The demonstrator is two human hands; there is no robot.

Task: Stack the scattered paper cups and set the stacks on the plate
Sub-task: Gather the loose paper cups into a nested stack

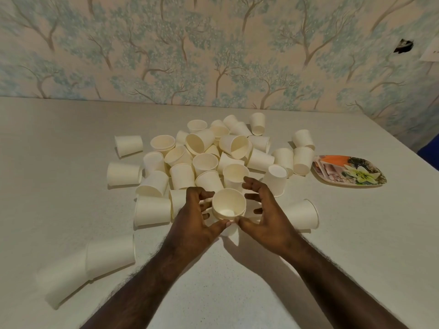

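Several white paper cups (pixel 205 162) lie scattered in a heap at the middle of the white table, some upright, some on their sides or upside down. At the heap's near edge an upright short stack of cups (pixel 228 206) stands between both hands. My left hand (pixel 197 217) grips its left side with thumb and fingers. My right hand (pixel 266 212) cups its right side, thumb at the lower rim. A flower-printed plate (pixel 349 170) lies to the right of the heap with nothing on it.
A short stack of cups lying on its side (pixel 88 267) rests near the table's left front. One lone cup (pixel 301 213) lies just right of my right hand. A tree-patterned wall rises behind the table's (pixel 71 186) far edge.
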